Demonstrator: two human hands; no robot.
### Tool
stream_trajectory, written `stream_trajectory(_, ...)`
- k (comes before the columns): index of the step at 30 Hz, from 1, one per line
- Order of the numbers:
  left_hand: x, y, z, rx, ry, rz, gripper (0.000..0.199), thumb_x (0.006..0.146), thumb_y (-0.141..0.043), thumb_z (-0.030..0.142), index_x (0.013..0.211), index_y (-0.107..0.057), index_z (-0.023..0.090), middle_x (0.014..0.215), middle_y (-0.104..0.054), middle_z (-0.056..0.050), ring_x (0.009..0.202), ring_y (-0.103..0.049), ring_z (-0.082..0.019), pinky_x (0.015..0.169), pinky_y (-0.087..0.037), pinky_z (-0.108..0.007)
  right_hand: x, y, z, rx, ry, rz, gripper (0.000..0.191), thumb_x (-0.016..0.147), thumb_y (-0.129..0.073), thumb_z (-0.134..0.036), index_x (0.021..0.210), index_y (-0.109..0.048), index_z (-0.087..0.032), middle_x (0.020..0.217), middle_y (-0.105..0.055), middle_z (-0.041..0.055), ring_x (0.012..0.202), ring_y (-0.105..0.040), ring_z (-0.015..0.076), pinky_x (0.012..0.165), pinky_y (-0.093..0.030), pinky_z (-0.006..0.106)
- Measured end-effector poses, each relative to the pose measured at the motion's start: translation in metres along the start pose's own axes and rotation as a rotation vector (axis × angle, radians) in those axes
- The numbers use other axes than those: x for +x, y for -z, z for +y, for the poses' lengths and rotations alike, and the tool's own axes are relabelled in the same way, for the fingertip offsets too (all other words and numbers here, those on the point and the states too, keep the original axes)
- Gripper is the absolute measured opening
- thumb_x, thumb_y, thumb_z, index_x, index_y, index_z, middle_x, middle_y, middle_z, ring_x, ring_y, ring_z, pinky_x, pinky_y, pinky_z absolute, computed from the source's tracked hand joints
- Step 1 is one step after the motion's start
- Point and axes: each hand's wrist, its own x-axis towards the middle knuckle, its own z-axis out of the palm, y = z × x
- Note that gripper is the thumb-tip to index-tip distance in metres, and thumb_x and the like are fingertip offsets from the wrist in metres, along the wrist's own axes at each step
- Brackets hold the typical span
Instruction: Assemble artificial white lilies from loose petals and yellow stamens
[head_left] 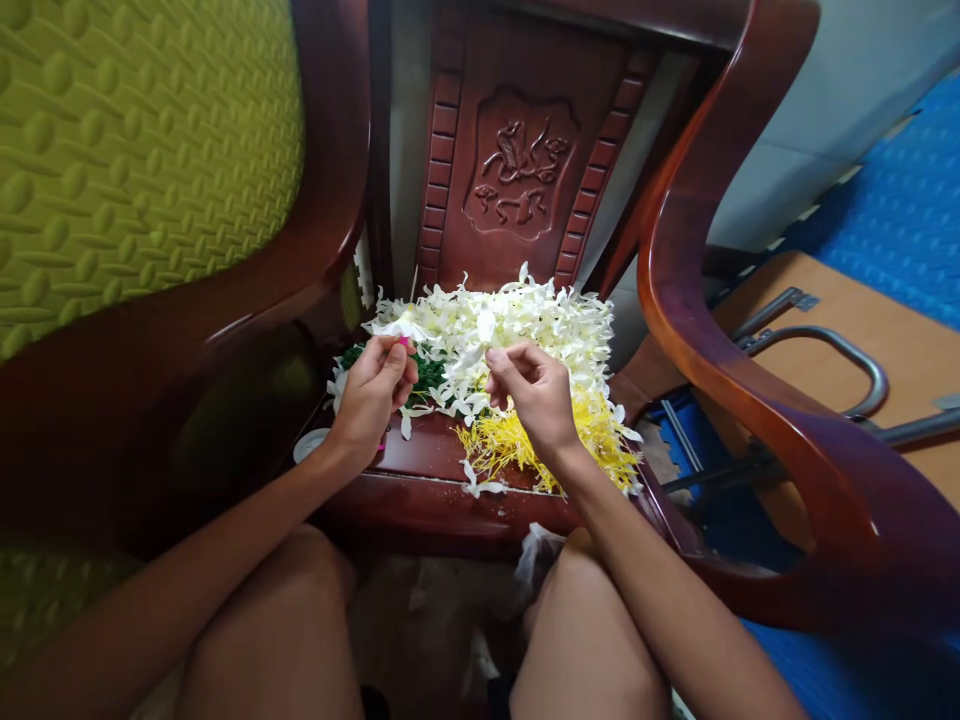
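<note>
Jutting above the right grip [534, 385], white flower [486, 325]

Flowers [559, 318]: white, some tinged cream to pale green. Strands [499, 440]: bright yellow, with whitish threads among them. Greenery [431, 372]: dark green. Small piece [404, 341] at the left hand [381, 375]: vivid pink. Chair [442, 515]: glossy reddish brown; its back panel [495, 75] bears carved relief figures within a scalloped border, flanked by rows of rectangular blocks. Left mat [112, 150]: yellow-green, patterned with raised dots and slanting ovals. Right mat [919, 190]: blue, textured. Board [919, 335]: orange-tan. Tubing [877, 375]: silver-grey. Wall [795, 90]: pale grey-blue.
</note>
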Motion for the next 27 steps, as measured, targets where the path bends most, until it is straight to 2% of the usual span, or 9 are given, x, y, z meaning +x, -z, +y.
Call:
stream_trajectory(5,0.001,-0.002,0.001,-0.180,0.114,0.054,0.026,0.083,-0.074,0.027,0.084,-0.049,0.019,0.066,-0.062,0.002,0.049,-0.047,-0.006,0.045,-0.033,-0.017,0.002,0.001,0.016,-0.336,0.041,0.070,0.014,0.084,-0.071,-0.031,0.078,-0.065,-0.020,0.062,-0.066,-0.0023,0.048,-0.061,0.0108,0.048,-0.046,0.027)
stream_trajectory(8,0.001,-0.003,0.000,-0.246,0.167,0.056,0.028,0.080,-0.078,0.020,0.083,-0.051,0.017,0.068,-0.064,0.001,0.051,-0.049,-0.005,0.048,-0.038,-0.015,0.001,0.000,0.017,-0.366,0.019,0.024,0.018,0.087,-0.067,-0.030,0.073,-0.062,-0.020,0.061,-0.064,-0.0024,0.046,-0.060,0.0104,0.048,-0.046,0.027)
stream_trajectory(11,-0.001,-0.005,-0.002,-0.266,0.232,0.026,0.023,0.082,-0.076,0.017,0.078,-0.053,0.014,0.068,-0.064,-0.001,0.051,-0.051,-0.005,0.047,-0.038,-0.015,-0.001,-0.004,0.014,-0.312,-0.038,-0.045,0.024,0.090,-0.064,-0.033,0.071,-0.056,-0.020,0.060,-0.065,-0.0016,0.045,-0.059,0.0098,0.046,-0.045,0.026)
stream_trajectory(15,-0.004,-0.009,-0.001,-0.259,0.281,0.031,0.020,0.095,-0.058,0.013,0.075,-0.053,0.014,0.069,-0.064,-0.003,0.051,-0.052,-0.006,0.047,-0.037,-0.016,-0.001,-0.007,0.013,-0.139,-0.128,-0.131,0.026,0.091,-0.062,-0.034,0.072,-0.050,-0.021,0.060,-0.065,-0.0009,0.043,-0.057,0.0091,0.043,-0.043,0.025)
stream_trajectory(19,-0.005,-0.012,0.001,-0.221,0.310,0.074,0.024,0.099,-0.046,0.015,0.076,-0.050,0.016,0.073,-0.064,-0.002,0.049,-0.054,-0.007,0.045,-0.036,-0.019,0.000,-0.009,0.014,0.045,-0.272,-0.225,0.023,0.090,-0.063,-0.035,0.077,-0.050,-0.022,0.062,-0.068,-0.0004,0.043,-0.057,0.0093,0.041,-0.040,0.024)
stream_trajectory(21,-0.005,-0.012,0.002,-0.169,0.304,0.060,0.022,0.101,-0.044,0.018,0.080,-0.053,0.015,0.065,-0.059,0.001,0.048,-0.053,-0.008,0.044,-0.034,-0.020,-0.001,-0.010,0.013,0.094,-0.328,-0.252,0.023,0.088,-0.066,-0.037,0.077,-0.051,-0.022,0.063,-0.068,-0.0003,0.043,-0.055,0.0086,0.041,-0.038,0.023)
stream_trajectory(24,-0.007,-0.012,0.001,-0.096,0.297,-0.022,0.019,0.099,-0.052,0.028,0.090,-0.059,0.013,0.055,-0.053,0.002,0.049,-0.052,-0.010,0.045,-0.032,-0.020,-0.004,-0.012,0.009,0.158,-0.385,-0.313,0.025,0.085,-0.068,-0.039,0.078,-0.053,-0.020,0.064,-0.069,0.0000,0.046,-0.055,0.0075,0.043,-0.037,0.022)
stream_trajectory(27,-0.008,-0.012,0.001,-0.115,0.288,-0.151,0.030,0.084,-0.074,0.039,0.080,-0.055,0.016,0.059,-0.054,0.001,0.053,-0.054,-0.012,0.045,-0.032,-0.020,-0.007,-0.014,0.007,0.211,-0.414,-0.364,0.025,0.085,-0.069,-0.040,0.080,-0.055,-0.020,0.065,-0.069,0.0001,0.049,-0.055,0.0073,0.046,-0.037,0.022)
